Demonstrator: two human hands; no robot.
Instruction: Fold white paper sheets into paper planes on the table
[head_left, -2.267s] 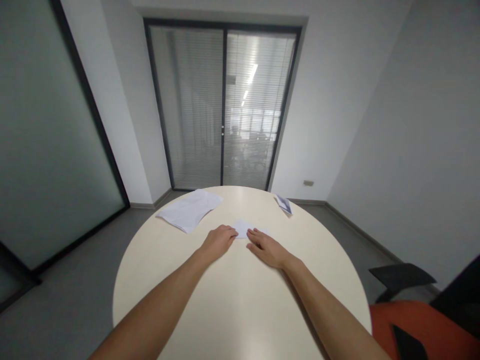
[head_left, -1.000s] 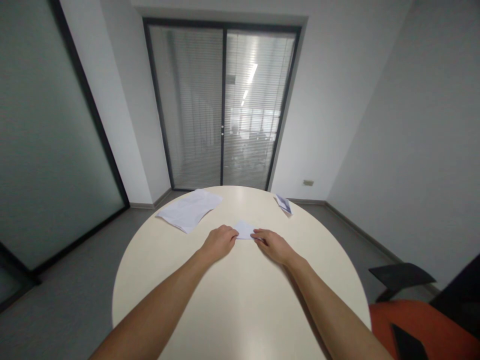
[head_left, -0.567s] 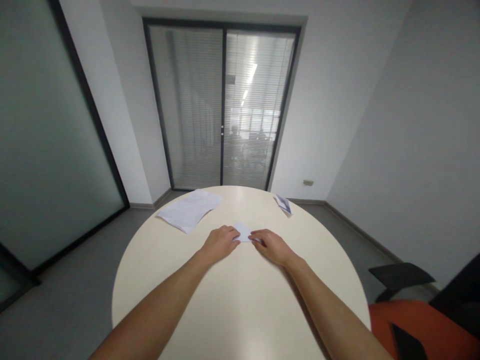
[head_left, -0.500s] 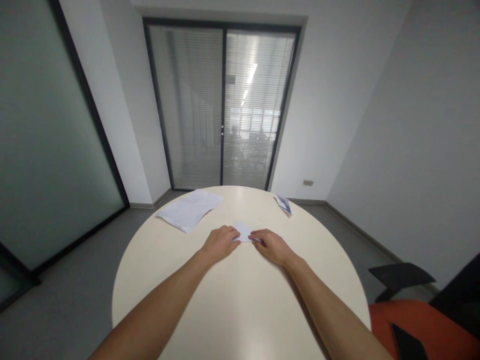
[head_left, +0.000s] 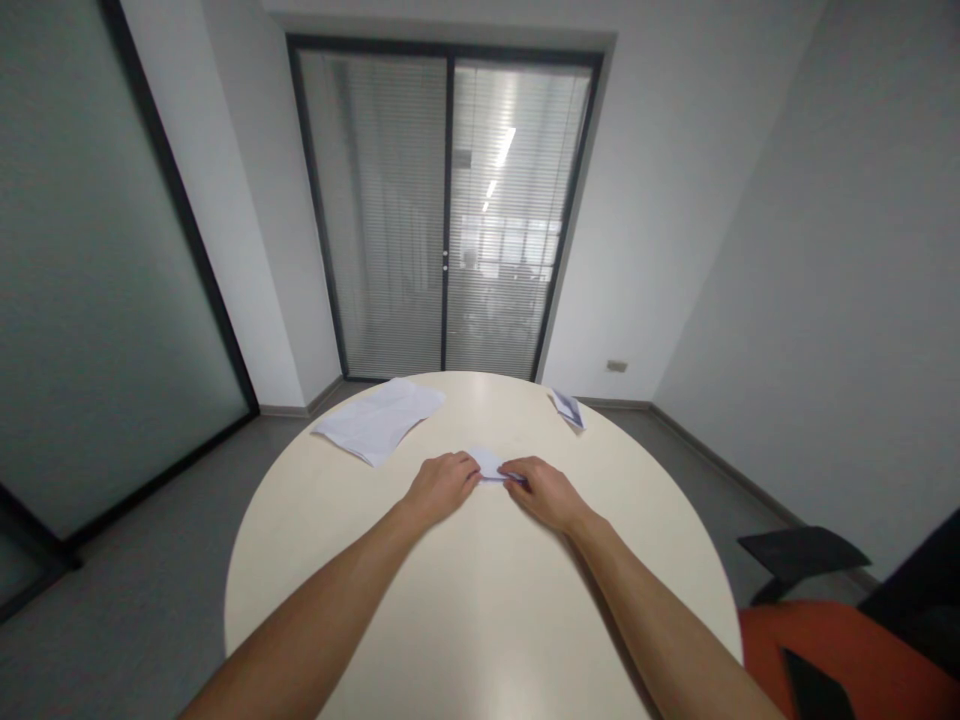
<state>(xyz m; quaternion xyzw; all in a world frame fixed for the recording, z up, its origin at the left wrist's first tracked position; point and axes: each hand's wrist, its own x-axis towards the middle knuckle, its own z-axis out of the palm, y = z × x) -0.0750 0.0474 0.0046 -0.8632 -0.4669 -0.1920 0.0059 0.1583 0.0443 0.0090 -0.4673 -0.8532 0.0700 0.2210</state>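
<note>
A small folded piece of white paper (head_left: 488,463) lies between my two hands near the middle of the round table. My left hand (head_left: 444,484) pinches its left side, thumb toward me and fingers on top. On the opposite side, my right hand (head_left: 545,487) grips the paper's right end the same way. The edge facing me is slightly raised and shows a thin bluish line. My fingers cover both ends of the paper.
On the cream round table (head_left: 465,590), a large creased white sheet (head_left: 381,420) lies at the far left. A folded paper (head_left: 568,409) rests near the far right edge. An orange chair (head_left: 840,650) with black armrests stands at the right.
The near edge of the small paper has lifted slightly and its far part looks flatter. Both hands have barely moved and keep their hold.
</note>
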